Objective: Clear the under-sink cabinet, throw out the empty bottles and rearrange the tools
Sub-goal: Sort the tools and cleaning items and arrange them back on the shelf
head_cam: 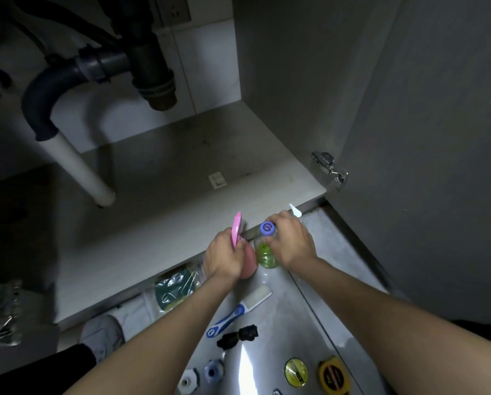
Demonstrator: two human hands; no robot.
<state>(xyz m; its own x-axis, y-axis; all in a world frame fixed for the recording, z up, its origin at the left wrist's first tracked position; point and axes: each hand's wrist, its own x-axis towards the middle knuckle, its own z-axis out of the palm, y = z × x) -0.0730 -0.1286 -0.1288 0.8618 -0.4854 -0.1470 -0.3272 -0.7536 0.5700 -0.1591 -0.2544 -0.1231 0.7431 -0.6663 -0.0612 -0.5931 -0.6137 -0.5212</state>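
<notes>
Cabinet floor (158, 212) bare; left hand (224, 258) grips pink bottle (250, 263).

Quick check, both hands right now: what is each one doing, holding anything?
Left hand: grips a pink spray bottle.
Right hand: grips a clear bottle with a blue cap and a second, white-triggered sprayer.

Hands: two, left hand (224, 259) and right hand (291, 242)
Pink spray bottles (248, 262): one
Clear bottles with green label and purple cap (265, 252): one
White spray triggers (295, 210): one
Blue-and-white brushes (238, 310): one
Packs of green sponges (175, 289): one
Black bundles (237, 336): one
Yellow tape measures (334, 376): one
Round yellow discs (295, 372): one
Small plastic pipe fittings: two, white fitting (188, 382) and bluish fitting (213, 370)
Door hinges (328, 168): one
White drain pipes (80, 169): one
</notes>
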